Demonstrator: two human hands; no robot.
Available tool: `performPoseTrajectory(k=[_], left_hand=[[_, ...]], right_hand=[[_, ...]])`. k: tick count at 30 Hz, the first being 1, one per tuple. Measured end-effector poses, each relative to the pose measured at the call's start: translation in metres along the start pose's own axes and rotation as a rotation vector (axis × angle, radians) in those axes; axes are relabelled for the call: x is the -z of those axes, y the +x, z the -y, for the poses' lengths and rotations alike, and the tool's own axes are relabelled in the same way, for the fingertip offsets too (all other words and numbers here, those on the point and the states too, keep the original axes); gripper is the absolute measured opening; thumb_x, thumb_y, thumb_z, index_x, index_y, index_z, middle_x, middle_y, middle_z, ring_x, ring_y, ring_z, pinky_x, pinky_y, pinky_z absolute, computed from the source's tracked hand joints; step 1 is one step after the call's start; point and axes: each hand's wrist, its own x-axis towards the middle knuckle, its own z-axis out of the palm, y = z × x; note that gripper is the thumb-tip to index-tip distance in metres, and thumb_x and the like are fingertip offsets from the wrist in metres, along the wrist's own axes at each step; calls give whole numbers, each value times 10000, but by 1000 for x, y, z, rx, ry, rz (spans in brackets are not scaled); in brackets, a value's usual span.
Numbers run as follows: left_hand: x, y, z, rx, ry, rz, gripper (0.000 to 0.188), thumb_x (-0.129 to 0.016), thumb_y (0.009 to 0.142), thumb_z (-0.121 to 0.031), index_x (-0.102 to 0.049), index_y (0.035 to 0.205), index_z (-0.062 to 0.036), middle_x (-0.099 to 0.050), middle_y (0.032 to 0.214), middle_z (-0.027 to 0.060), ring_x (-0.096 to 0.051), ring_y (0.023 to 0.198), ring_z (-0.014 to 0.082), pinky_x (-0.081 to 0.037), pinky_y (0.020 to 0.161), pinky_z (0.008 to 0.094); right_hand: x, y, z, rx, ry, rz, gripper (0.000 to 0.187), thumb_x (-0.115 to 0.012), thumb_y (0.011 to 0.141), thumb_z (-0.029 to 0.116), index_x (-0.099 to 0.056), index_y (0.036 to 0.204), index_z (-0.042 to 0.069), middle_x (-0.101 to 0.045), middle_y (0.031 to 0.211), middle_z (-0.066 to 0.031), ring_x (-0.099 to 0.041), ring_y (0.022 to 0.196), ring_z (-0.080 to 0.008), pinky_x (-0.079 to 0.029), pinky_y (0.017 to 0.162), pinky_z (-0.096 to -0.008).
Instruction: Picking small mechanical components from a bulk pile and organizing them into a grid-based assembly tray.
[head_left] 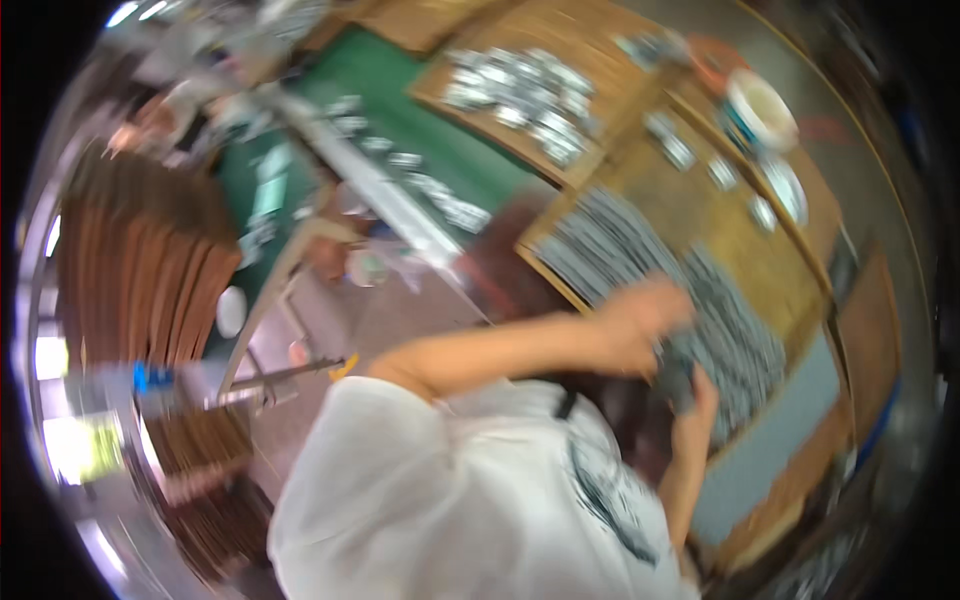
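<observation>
Motion blurs the view. My right hand [697,398] is closed on a small dark grey piece [674,385] at the near edge of a wooden tray [770,235]. My left hand [645,322] reaches across just above that piece. Its fingers are smeared, so whether it touches or holds anything is unclear. Beside and beyond both hands, packed rows of grey flat pieces [738,335] lie in the tray, with a second block of rows [605,240] further left. A few shiny silver pieces [722,173] sit at the tray's far side.
A brown board [480,88] bears a heap of silver pieces [525,95]. Left of it runs a green belt [375,75] with more silver pieces and a pale metal rail [365,185]. Stacked cardboard [145,255] stands far left. A white bucket [762,108] stands at the far right.
</observation>
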Motion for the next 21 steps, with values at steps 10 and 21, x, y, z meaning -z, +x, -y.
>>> performPoseTrajectory(k=[10,21], left_hand=[[33,97,105,529,-61,381,513,-509,765,101,-549,1269,21,-586,1178,104,-570,1009,152,-461,837,265],[-11,129,125,715,-152,796,520,-491,753,67,-567,1267,39,-638,1180,98,-570,1056,178,-433,939,285]], right_hand=[[56,-32,-49,13,76,-208,79,-605,890,62,-636,947,18,-641,799,-6,-566,696,-82,-456,617,-247],[157,-105,-107,-10,116,-703,213,-628,925,218,-662,942,9,-634,757,-19,-558,635,-96,-430,594,-257]])
